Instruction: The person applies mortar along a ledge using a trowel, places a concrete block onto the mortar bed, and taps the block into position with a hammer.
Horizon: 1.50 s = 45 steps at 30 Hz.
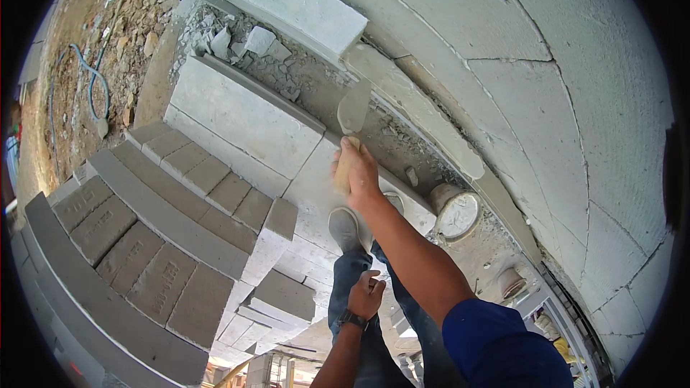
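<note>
My right hand (357,167) is wrapped round the wooden handle of a trowel (353,108). The trowel's blade points away from me, beside a course of blocks topped with a pale, wet-looking layer of mortar (420,111). At the far end of that layer a large white block (287,3) sits on the course. My left hand (366,294), with a watch at the wrist, hangs low in front of my legs. Its fingers are loosely bent and apart, and nothing shows in them.
A tall block wall (517,100) rises on the right. Stacked grey blocks (162,266) fill the left, beside the pale blocks (244,122) under my feet. Broken rubble (223,39) lies in the gap ahead. A bucket (457,214) with whitish contents stands near my right forearm.
</note>
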Tool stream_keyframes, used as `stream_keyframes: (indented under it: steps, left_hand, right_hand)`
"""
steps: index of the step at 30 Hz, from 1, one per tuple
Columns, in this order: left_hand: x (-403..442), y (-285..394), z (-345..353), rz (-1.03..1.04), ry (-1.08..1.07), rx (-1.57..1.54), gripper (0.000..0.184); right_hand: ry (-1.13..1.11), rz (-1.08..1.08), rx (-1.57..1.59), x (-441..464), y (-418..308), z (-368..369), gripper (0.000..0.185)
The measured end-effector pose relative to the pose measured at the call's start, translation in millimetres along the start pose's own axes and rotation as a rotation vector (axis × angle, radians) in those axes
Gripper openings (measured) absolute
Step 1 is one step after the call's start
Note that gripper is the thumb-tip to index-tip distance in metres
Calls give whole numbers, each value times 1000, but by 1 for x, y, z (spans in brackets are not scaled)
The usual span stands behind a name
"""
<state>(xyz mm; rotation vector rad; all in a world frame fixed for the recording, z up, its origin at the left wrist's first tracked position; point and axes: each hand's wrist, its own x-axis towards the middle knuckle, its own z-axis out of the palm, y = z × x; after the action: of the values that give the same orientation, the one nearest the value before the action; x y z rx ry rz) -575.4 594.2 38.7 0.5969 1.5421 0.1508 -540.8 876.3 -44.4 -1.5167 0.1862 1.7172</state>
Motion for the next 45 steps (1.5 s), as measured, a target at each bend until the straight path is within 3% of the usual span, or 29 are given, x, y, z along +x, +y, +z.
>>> stream_keyframes:
  steps: [3,7,10,11,14,15,19,22,26,28,33,36,41,45]
  left_hand:
    - [-40,29,-50,2,55,-61,30]
    - [-74,24,-96,-53,197,-146,34]
    - [-91,-3,-103,-141,133,85,40]
    - [-98,-24,-101,-22,160,303,53]
    - [-106,-16,-107,77,103,670,62]
    - [-106,-12,-111,12,67,570,65]
    - [-106,-21,-135,82,-37,628,60]
    - [-105,-25,-150,120,-60,686,54]
    - [-91,-6,-148,107,-49,761,46]
    - [-85,3,-149,106,-82,815,45]
    - [-80,6,-153,100,-130,875,41]
    - [-79,7,-153,114,-131,901,40]
    - [-79,1,-155,147,-130,924,39]
    - [-79,-2,-154,107,-144,928,41]
  right_hand:
    - [-29,89,298,45,-3,3,27]
    - [-94,36,211,79,-15,28,24]
    - [-121,31,141,107,-27,56,22]
    - [-129,50,128,117,-23,62,20]
    - [-139,142,123,95,3,60,14]
    - [-155,173,106,83,14,56,14]
    - [-158,148,35,41,43,36,13]
    - [-92,112,142,64,44,33,12]
    - [-307,137,289,111,22,23,16]
    - [-321,120,188,118,14,19,18]
    - [-302,27,191,57,7,44,18]
    - [-243,76,158,23,25,58,19]
    - [-345,137,186,-36,48,41,20]
    - [-349,61,195,-62,28,41,19]
